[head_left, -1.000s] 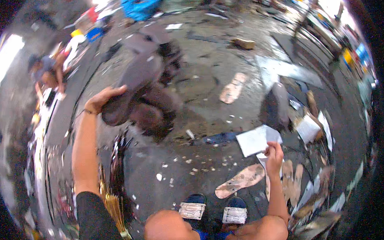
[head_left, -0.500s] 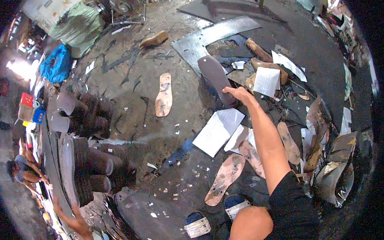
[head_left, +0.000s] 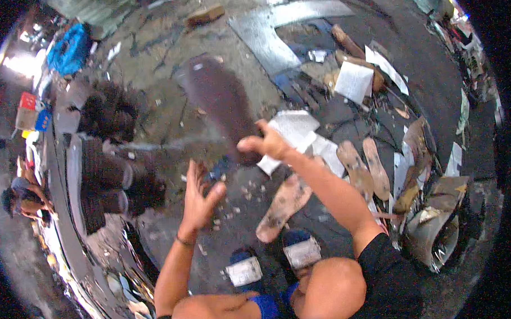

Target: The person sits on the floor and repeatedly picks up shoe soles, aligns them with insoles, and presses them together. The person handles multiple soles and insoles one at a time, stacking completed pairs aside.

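My right hand [head_left: 266, 142] grips the near end of a long dark brown sole-shaped piece [head_left: 220, 101], lifted and blurred above the ground. My left hand [head_left: 199, 198] is open beside it, fingers spread, holding nothing, a thin band on its wrist. Below the right forearm a tan sole cut-out [head_left: 284, 206] lies flat on the grey ground. White sheets [head_left: 296, 130] lie just behind the right hand. My knees and sandalled feet [head_left: 270, 266] are at the lower edge.
Stacks of dark brown soles [head_left: 112, 176] stand at the left. More tan soles [head_left: 365, 167], white sheets [head_left: 355, 80] and scrap sheet pieces [head_left: 438, 226] lie at the right. A metal plate [head_left: 273, 35] lies far ahead. A blue bag [head_left: 68, 48] and another person [head_left: 23, 198] are at the left.
My right hand has taken up the dark sole piece from the far right and swung it left toward the middle. My left hand has come into view, open, beside it.
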The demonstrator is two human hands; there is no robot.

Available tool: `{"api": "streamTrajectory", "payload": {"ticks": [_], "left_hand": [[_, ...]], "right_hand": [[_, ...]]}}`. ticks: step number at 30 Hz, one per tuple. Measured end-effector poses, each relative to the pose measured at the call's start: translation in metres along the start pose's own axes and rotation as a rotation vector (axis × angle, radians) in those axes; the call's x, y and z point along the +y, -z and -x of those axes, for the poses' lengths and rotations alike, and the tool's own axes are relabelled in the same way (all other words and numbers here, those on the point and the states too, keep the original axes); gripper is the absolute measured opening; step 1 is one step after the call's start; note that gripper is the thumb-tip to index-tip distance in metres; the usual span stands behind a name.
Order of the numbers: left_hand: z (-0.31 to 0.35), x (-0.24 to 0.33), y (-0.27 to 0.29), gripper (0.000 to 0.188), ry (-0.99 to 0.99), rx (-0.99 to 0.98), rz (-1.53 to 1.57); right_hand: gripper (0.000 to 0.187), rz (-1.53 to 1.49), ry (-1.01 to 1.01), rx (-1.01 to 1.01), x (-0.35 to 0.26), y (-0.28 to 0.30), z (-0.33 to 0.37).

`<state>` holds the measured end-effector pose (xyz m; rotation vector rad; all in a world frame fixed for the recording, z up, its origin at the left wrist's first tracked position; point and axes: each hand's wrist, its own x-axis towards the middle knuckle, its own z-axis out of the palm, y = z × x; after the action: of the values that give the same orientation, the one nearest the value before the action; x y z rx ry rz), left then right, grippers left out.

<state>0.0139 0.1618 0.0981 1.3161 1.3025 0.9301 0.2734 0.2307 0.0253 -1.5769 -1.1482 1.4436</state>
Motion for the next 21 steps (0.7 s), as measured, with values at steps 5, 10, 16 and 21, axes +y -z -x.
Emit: {"api": "streamTrajectory", "payload": {"ticks": [5, 10, 16, 21], "left_hand": [[0.035, -0.001, -0.006, 0.107, 0.412, -0.162, 0.076], [0.116, -0.061, 0.019, 0.124, 0.144, -0.157, -1.172], [0.127, -0.093, 0.033, 0.119, 0.011, -0.126, -1.043], [0.072, -0.071, 0.019, 0.121, 0.234, -0.651, -0.492]], "right_hand": [[0.100, 0.148, -0.058, -0.285, 0.030, -0.040, 0.131], [0.077, 1.120, 0.074, 0.167, 0.096, 0.051, 0.162], [0.066, 0.901, -0.065, 0.225, 0.099, 0.064, 0.162], [0.043, 0.158, 0.373, 0.719, 0.013, 0.114, 0.175]]}}
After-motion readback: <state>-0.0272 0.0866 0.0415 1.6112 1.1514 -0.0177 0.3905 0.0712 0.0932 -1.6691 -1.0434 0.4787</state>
